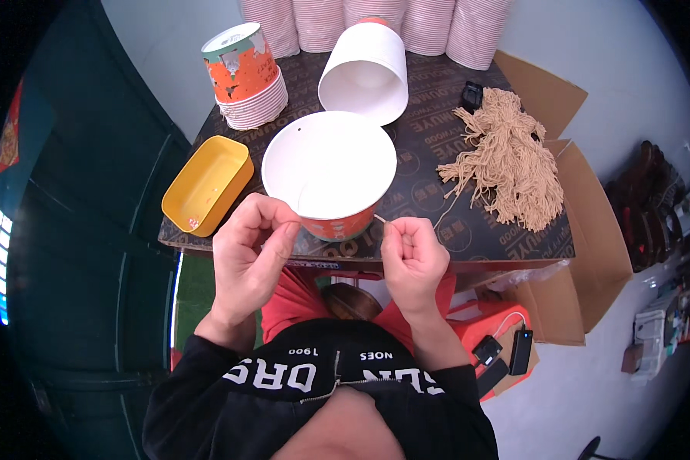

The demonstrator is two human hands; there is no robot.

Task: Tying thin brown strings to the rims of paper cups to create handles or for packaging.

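A round paper bucket point(330, 165), white inside with an orange printed outside, stands open end up near the table's front edge. One small dark hole shows in its far left wall. Beside its front left rim, my left hand point(249, 249) has thumb and forefinger pinched together; what is between them I cannot make out. To the right of the bucket, my right hand point(414, 261) pinches a thin cord, whose pale end points at the bucket's side. A tan bundle of cut cords point(506, 165) lies at the right, with a loose strand reaching toward my right hand.
A yellow tray point(178, 190) holding small scraps sits left. Behind are a stack of printed buckets point(245, 77), a white bucket on its side point(360, 69) and several wrapped stacks point(475, 31). A black object point(472, 95) lies by the cords. An open cardboard box point(590, 238) stands right.
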